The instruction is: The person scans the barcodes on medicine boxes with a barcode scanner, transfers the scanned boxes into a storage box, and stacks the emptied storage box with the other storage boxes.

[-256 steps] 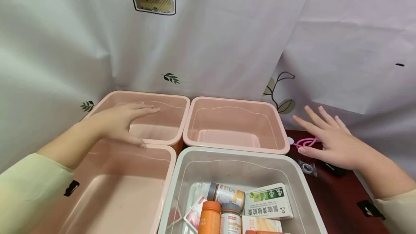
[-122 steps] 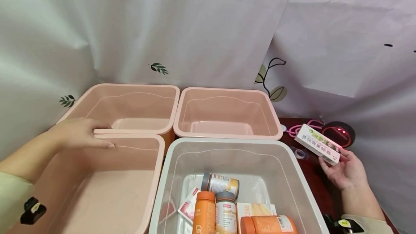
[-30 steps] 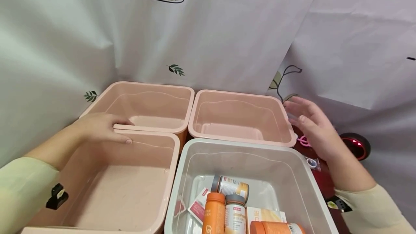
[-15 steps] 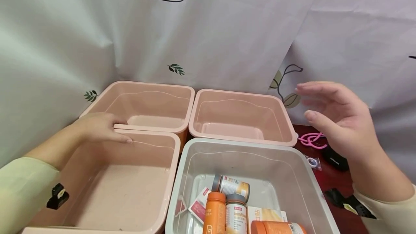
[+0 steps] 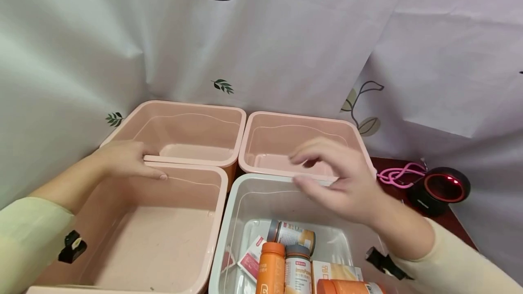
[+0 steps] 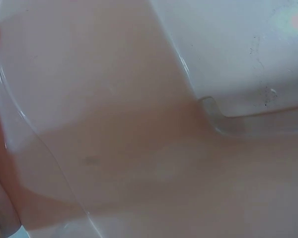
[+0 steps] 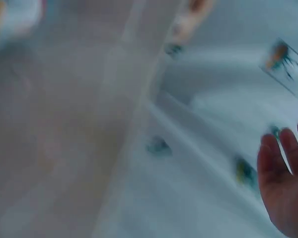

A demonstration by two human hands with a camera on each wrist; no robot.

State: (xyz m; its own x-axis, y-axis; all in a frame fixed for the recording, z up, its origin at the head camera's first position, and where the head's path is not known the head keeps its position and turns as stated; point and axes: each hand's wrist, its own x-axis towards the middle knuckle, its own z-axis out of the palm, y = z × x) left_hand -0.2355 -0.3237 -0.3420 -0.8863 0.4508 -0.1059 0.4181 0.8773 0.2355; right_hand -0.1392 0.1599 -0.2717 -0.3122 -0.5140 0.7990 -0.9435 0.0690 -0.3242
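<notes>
My left hand (image 5: 122, 159) grips the two pink bins' adjoining rims, thumb in the front pink bin (image 5: 159, 235) and fingers over the front rim of the back-left pink bin (image 5: 192, 130). Only an edge of that hand shows in the left wrist view. My right hand (image 5: 341, 183), empty and blurred, hovers over the grey bin (image 5: 233, 214) near the back-right pink bin (image 5: 302, 120), its fingers loosely curved. Inside the grey bin lie an orange bottle (image 5: 271, 269), a grey-capped bottle (image 5: 297, 269), a bottle on its side (image 5: 293, 235), another orange bottle (image 5: 347, 286) and boxes (image 5: 333, 269).
A black scanner (image 5: 443, 187) with a lit red ring stands on the dark red table at the right. A pink cord (image 5: 398, 176) is coiled beside it. A white patterned curtain (image 5: 286, 49) hangs behind the bins.
The white-and-green medicine box left the grey bin, was held at the scanner by my right hand, and is now out of sight. That hand then swung left, empty. My left hand lowered onto the rims.
</notes>
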